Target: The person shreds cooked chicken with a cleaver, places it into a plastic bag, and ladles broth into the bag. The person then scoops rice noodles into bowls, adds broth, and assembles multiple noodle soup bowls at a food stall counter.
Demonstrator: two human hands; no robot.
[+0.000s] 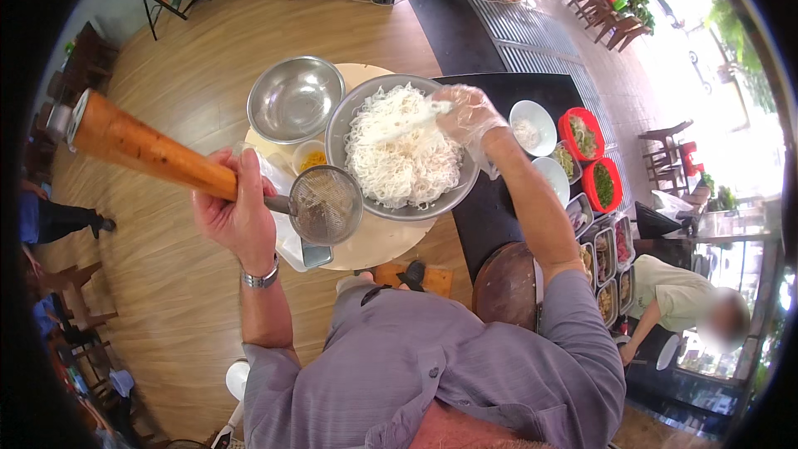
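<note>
My left hand (pixel 240 206) grips the thick wooden handle (pixel 149 149) of a noodle strainer. The strainer's round mesh basket (pixel 325 204) hangs over the round table, beside the big bowl; pale contents show faintly in it. White rice noodles (pixel 405 156) are heaped in a large metal bowl (pixel 336 137). At the heap's right side, my right hand (pixel 464 113), in a clear plastic glove, has its fingers closed on some noodles, blurred by motion. Left of that bowl stands a second metal bowl (pixel 296 100). A small tub of yellow food (pixel 312 159) sits between the bowls and the strainer.
A round pale table (pixel 399 237) carries the bowls. On the black counter (pixel 499 212) to the right are white bowls (pixel 533 128), red baskets of greens (pixel 602 184), several food boxes (pixel 605 252) and a round wooden chopping board (pixel 505 287). Another person (pixel 673 299) stands at far right.
</note>
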